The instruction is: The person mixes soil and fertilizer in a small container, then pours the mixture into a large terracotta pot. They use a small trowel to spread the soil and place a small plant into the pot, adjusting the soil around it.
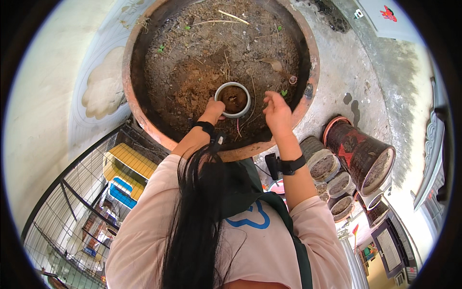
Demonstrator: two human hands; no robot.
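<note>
My left hand [214, 110] grips the left side of a small round pot [249, 103] with a pale rim. Brown soil [231, 103] fills much of the pot, with a light fleck at its middle. The pot is over the soil near the front of a large round clay planter [313, 61]. To the right of the pot, my right hand [277, 110] hovers above the planter with nothing in it, its fingers partly curled and apart. Loose reddish-brown soil [195, 85] lies left of the pot.
Small green seedlings [161, 48], dry straw [234, 16] and a short tube [292, 80] dot the planter's soil. A dark patterned pot [357, 151] and several smaller soil-filled pots [323, 168] stand at the right. A wire cage [68, 202] is at the lower left.
</note>
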